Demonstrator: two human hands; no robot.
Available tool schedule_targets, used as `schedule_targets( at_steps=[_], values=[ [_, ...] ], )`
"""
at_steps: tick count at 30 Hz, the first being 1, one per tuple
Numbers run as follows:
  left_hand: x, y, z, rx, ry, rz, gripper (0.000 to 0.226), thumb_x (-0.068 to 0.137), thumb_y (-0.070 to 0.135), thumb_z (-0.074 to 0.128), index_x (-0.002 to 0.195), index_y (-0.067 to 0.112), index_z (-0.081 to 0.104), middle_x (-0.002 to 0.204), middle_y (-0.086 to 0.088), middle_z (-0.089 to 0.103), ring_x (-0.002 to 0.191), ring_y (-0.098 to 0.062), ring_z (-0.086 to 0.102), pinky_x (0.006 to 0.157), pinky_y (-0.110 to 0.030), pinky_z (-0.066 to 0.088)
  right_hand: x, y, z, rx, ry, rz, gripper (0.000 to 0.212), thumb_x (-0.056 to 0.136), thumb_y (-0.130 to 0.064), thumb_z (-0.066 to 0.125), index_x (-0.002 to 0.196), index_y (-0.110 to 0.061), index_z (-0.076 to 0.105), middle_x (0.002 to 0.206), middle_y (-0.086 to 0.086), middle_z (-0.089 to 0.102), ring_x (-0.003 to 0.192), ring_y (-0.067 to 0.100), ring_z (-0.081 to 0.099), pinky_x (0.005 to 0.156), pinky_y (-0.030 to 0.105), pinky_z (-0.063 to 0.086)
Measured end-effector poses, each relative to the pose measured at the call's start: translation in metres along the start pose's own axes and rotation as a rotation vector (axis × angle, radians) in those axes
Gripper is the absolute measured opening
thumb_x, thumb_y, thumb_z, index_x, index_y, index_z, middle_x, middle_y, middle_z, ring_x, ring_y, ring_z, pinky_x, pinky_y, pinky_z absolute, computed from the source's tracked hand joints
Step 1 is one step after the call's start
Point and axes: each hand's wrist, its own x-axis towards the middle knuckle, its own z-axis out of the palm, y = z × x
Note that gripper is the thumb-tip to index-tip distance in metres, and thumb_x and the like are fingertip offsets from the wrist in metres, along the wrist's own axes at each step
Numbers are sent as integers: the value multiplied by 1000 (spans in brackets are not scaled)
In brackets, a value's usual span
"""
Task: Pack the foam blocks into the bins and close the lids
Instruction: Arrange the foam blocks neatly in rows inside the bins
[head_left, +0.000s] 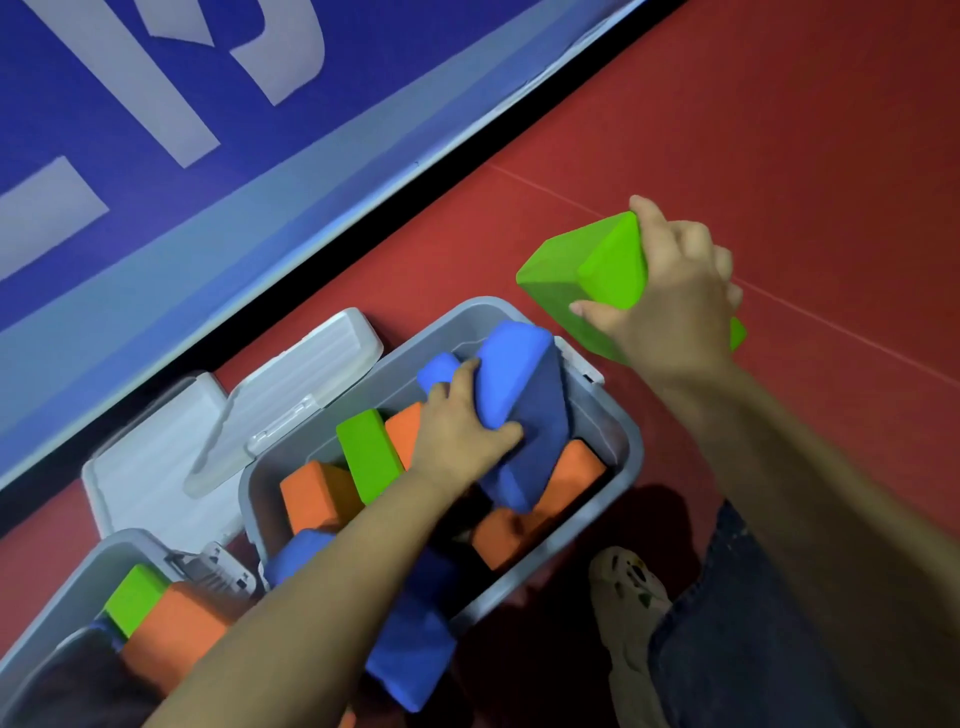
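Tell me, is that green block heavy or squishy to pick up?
Probably light: the right hand grips the green block alone, above the floor. Probably fairly firm too, since its edges look sharp under the fingers. Its flat faces suggest it would not roll.

A red floor (753, 130) fills the frame from twelve o'clock round to five, crossed by a thin pale seam line (831, 322) running from the centre towards four o'clock. A black strip (363, 249) borders it diagonally, from eight o'clock up to one. Beyond that, towards ten and eleven o'clock, stands a blue panel (130, 104) with a lighter blue band and large pale grey lettering (156, 93). Lighting is dim, with dark shadow at six o'clock.
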Motion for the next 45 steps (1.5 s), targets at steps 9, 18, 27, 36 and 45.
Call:
schedule_targets(
  at_steps=[9, 18, 27, 36, 45],
  values=[
    [5, -19, -65, -516, 402, -368, 80, 74, 33, 72, 141, 20, 30, 124, -2, 48, 104, -21, 54, 86, -34, 48, -4, -3, -5, 15, -22, 5, 94, 65, -47, 79, 144, -36, 30, 132, 2, 43, 121, 29, 39, 95, 44, 33],
    [7, -33, -50, -718, 457, -637, 81, 68, 43, 70, 135, 21, 30, 125, -9, 45, 102, -31, 56, 89, -49, 52, -4, -2, -5, 28, -49, -5, 95, 64, -48, 80, 144, -35, 31, 131, 2, 44, 119, 30, 41, 94, 45, 35],
    [30, -8, -23, -807, 398, -648, 90, 65, 53, 71, 137, 22, 27, 131, -8, 46, 110, -31, 53, 96, -48, 48, -1, -4, -2, 40, -79, 2, 96, 64, -47, 80, 145, -36, 30, 132, 1, 43, 121, 28, 39, 94, 43, 33],
    [43, 24, 19, -554, 320, -628, 86, 82, 50, 64, 149, 31, 13, 143, -22, 26, 123, -39, 44, 104, -40, 34, 0, -6, 4, 47, -104, -18, 97, 63, -46, 81, 145, -36, 29, 132, -1, 44, 121, 26, 39, 99, 41, 33],
    [61, 3, 41, -174, -115, -466, 72, 82, 58, 58, 143, 26, 33, 142, -14, 35, 119, -29, 51, 100, -30, 38, 2, -5, 2, 10, -168, -15, 98, 65, -47, 79, 146, -38, 25, 135, -1, 40, 125, 26, 36, 101, 43, 31]
  ],
)
